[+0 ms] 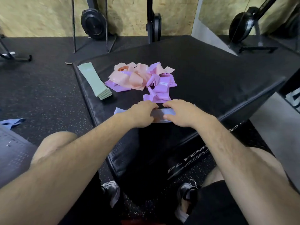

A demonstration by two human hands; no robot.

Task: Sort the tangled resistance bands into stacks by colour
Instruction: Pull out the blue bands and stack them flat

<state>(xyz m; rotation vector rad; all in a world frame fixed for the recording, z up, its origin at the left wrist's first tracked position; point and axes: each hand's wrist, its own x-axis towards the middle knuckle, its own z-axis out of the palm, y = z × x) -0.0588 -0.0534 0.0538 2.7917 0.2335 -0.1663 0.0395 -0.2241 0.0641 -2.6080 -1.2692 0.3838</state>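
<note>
Left hand [142, 113] and right hand [183, 112] both grip the pale blue band [168, 112] at the box's [211, 70] near edge. Best smooth it flat there — edges squared, clear of the tangle [139, 77] and the green stack [94, 80]

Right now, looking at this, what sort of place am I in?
Most likely a gym: speckled rubber floor, a padded plyo box under the resistance bands, and black disc-shaped equipment against the plywood wall.
</note>
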